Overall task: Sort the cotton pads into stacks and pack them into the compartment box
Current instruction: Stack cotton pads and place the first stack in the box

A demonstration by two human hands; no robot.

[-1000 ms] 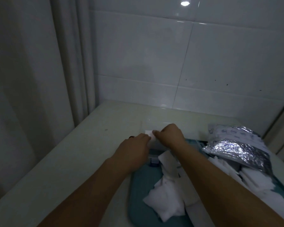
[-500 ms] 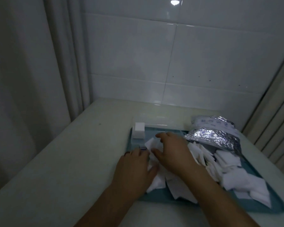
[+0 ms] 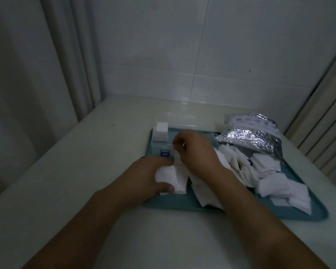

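Observation:
White square cotton pads (image 3: 270, 177) lie scattered over a teal tray (image 3: 182, 203). My left hand (image 3: 144, 177) grips a small bunch of pads (image 3: 168, 174) at the tray's left side. My right hand (image 3: 196, 150) hovers just behind it, fingers pinching a pad off the pile. A clear compartment box (image 3: 159, 141) stands at the tray's far left corner, with a neat stack of pads (image 3: 161, 131) in its left compartment. The rest of the box is partly hidden by my right hand.
A silver foil bag (image 3: 250, 135) lies at the tray's back right over some pads. The tray sits on a pale table (image 3: 85, 171) pushed against a tiled wall. A curtain hangs at the left and vertical slats at the right.
Both hands pulled back from the box, leaving a stack in it. The left hand now holds a bunch of pads and the right is picking from the pile. The camera tilted downward.

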